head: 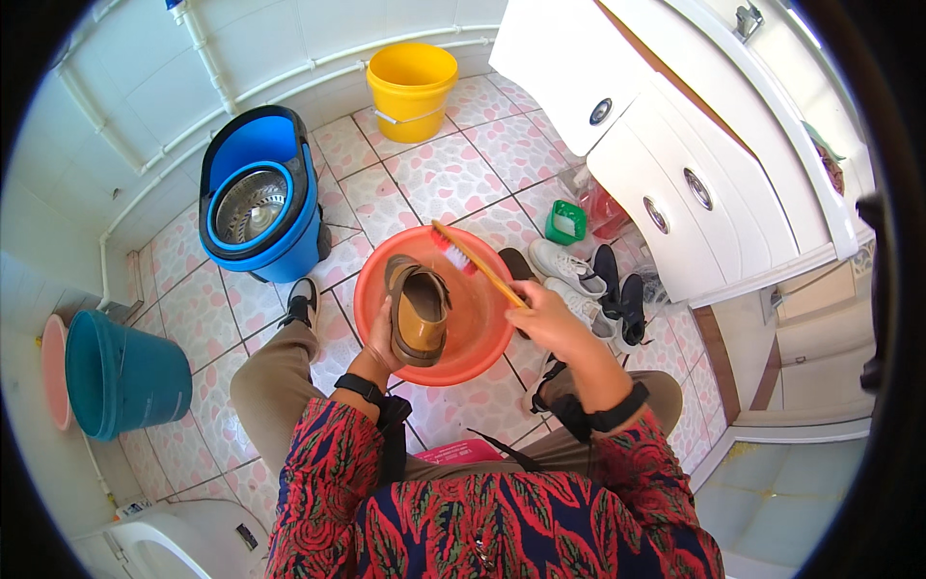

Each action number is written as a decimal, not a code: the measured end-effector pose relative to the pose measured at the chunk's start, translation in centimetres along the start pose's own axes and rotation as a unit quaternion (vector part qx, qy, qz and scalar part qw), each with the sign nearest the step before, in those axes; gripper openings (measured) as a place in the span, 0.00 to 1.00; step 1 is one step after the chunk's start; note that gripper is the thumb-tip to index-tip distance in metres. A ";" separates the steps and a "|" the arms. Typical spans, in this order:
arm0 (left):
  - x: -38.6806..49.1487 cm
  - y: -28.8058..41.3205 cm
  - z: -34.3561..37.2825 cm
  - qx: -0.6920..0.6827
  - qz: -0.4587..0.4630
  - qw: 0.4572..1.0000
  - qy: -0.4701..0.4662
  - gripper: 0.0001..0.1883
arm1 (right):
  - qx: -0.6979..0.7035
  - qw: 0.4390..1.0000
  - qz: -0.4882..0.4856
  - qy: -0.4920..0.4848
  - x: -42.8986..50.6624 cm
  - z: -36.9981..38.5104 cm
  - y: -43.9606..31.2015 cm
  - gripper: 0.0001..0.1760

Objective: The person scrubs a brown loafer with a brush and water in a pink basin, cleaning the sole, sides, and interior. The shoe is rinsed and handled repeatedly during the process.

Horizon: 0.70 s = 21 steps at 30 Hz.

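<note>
My left hand [382, 339] grips a brown shoe [422, 327] by its side, with the shoe's opening facing up. The shoe is over an orange-red plastic basin [474, 362] on the floor between my feet. In my right hand [553, 316] is a scrubbing brush [474, 260] with a wooden handle and red and white bristles. The brush's head is above the basin's far side, apart from the shoe. A dark brown shoe [516, 265] lies just right of the basin, partly hidden by the brush handle and my right hand.
White sneakers [566, 266] and dark shoes [631, 307] stand at the right, near a green plastic container [566, 223] and a white cabinet [694, 188]. A blue spin-mop bucket [293, 250], a yellow bucket [411, 108] and a teal bucket [145, 376] stand around the tiled floor [441, 177].
</note>
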<state>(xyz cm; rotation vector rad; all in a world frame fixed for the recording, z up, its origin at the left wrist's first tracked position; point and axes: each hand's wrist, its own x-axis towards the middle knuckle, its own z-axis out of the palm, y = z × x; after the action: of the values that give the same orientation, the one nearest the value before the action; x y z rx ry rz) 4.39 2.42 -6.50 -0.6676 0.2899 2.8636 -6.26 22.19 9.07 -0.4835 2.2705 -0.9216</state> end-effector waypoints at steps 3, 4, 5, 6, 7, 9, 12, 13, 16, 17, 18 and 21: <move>-0.5 -0.2 0.9 0.001 -0.038 0.998 -0.060 0.30 | -0.082 0.987 -0.068 0.122 1.7 3.7 -1.1 0.38; -0.5 -0.2 1.3 -0.010 -0.043 0.997 -0.061 0.30 | -0.101 0.980 -0.083 0.148 2.4 4.8 -1.3 0.39; -0.6 -0.3 1.6 -0.022 -0.048 0.997 -0.061 0.30 | -0.119 0.973 -0.098 0.172 3.0 5.7 -1.4 0.40; -0.9 -0.4 1.8 0.014 -0.067 0.996 -0.064 0.31 | -0.127 0.974 -0.093 0.164 3.6 6.1 -1.4 0.39; -1.1 -0.5 2.1 0.019 -0.074 0.993 -0.095 0.32 | -0.134 0.975 -0.089 0.155 4.2 6.3 -1.3 0.38; -1.5 -0.5 2.3 0.043 -0.090 0.985 -0.137 0.33 | -0.136 0.980 -0.070 0.128 5.1 6.3 -1.1 0.36; -1.8 0.0 2.4 0.011 -0.112 0.988 -0.104 0.36 | -0.120 0.985 -0.050 0.111 5.8 5.8 -0.5 0.30; -1.8 0.1 2.3 -0.006 -0.116 0.989 -0.089 0.37 | -0.097 0.987 -0.057 0.111 5.9 5.8 -0.2 0.29; -2.2 1.2 1.7 0.002 -0.166 0.955 -0.245 0.44 | -0.046 0.985 -0.077 0.147 6.0 6.5 0.6 0.28; -2.2 1.4 1.5 0.012 -0.153 0.965 -0.213 0.46 | -0.041 0.984 -0.067 0.161 6.1 6.8 1.0 0.28; -2.2 1.5 1.3 -0.002 -0.144 0.968 -0.208 0.48 | -0.033 0.980 -0.070 0.184 6.2 7.1 1.2 0.28; -2.4 1.9 0.4 0.061 -0.084 0.988 -0.112 0.54 | 0.037 0.978 0.011 0.204 7.0 7.7 1.7 0.26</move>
<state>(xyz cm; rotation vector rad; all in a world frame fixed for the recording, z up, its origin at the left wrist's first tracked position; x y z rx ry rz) 5.89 0.32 -4.82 -0.3269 0.3524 2.7014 -6.33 15.87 0.62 -0.2518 2.5869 -1.1763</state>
